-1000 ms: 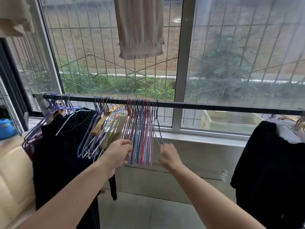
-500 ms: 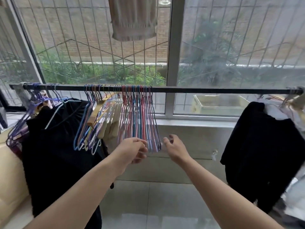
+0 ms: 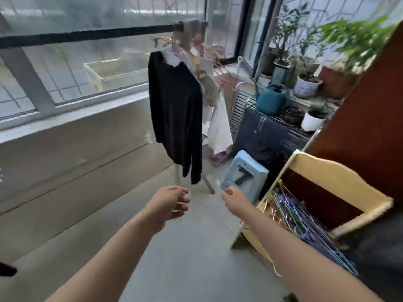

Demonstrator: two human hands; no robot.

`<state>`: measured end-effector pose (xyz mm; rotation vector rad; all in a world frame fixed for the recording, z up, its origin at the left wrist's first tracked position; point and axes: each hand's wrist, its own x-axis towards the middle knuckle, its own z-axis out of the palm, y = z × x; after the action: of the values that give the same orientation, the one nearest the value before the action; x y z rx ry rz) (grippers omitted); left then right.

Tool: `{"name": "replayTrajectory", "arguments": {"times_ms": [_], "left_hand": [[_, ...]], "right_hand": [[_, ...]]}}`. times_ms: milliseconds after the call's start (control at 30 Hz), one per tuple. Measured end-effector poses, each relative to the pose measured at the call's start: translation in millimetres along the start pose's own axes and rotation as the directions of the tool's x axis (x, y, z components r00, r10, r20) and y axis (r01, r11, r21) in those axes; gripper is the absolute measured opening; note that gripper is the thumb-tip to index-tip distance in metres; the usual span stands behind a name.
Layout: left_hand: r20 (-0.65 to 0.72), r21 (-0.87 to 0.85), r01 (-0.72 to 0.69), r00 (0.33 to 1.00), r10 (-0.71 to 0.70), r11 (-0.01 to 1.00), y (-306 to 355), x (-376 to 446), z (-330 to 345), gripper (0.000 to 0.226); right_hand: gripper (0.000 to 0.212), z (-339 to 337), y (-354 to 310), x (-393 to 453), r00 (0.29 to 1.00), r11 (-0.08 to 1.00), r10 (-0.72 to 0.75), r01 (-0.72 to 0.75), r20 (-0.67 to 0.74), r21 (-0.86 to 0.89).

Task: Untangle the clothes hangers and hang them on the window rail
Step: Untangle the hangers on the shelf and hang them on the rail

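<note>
**Both hands free, reaching toward the tangled pile**

From where I watch, neither hand carries anything. My left hand [image 3: 169, 204] hangs over the bare floor with loosely curled fingers closed on nothing; my right hand [image 3: 232, 198] is out ahead, fingers relaxed, also empty. The view is blurred, so finer finger detail I cannot tell.

The tangled hangers [image 3: 298, 216] lie heaped in the pale wooden crate [image 3: 340, 168] at about four o'clock from my right hand, near but not touching it. The window rail [image 3: 87, 35] runs across eleven o'clock, well apart from both hands, with a black garment [image 3: 176, 110] hanging at its far end.

My judgement: the next move is a pick from that heap, and that is where trouble sits. The wire hooks look interlocked, so pulling one could drag several out together, spill them on the floor, or snag on the crate's edge. A blue stool [image 3: 244, 177] stands just beyond my right hand, and the watering can [image 3: 271, 99] and potted plants [image 3: 307, 83] crowd two o'clock; a wide swing with a trailing bundle might clip them.
</note>
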<state>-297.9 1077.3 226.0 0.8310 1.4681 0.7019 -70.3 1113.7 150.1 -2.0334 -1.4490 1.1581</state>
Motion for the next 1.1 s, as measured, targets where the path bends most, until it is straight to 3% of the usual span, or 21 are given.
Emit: {"name": "replayTrajectory", "arguments": {"times_ms": [233,467,600,833,1100], "left_hand": [[0.205,0.200,0.118,0.966,-0.160,0.973,-83,-7,195,0.019],[0.224,0.125,0.278,0.927,-0.300,0.952,-129,-30,379,0.017],[0.230,0.085,0.338,0.909,-0.348,0.937,-137,-44,425,0.015],[0.096,0.106,0.425,0.896,-0.434,0.899,-152,-14,455,0.020],[0.076,0.114,0.494,0.861,-0.504,0.862,-150,58,502,0.025]], "right_hand": [[0.012,-106,247,-67,0.932,0.941,0.339,-0.335,-0.128,0.052],[0.018,-223,437,-92,0.876,0.889,0.458,-0.452,-0.154,0.072],[0.021,-263,484,-91,0.871,0.883,0.466,-0.469,-0.155,0.021],[0.025,-293,522,-61,0.870,0.869,0.485,-0.491,-0.090,-0.063],[0.018,-341,592,-37,0.798,0.770,0.603,-0.587,-0.018,-0.248]]}}
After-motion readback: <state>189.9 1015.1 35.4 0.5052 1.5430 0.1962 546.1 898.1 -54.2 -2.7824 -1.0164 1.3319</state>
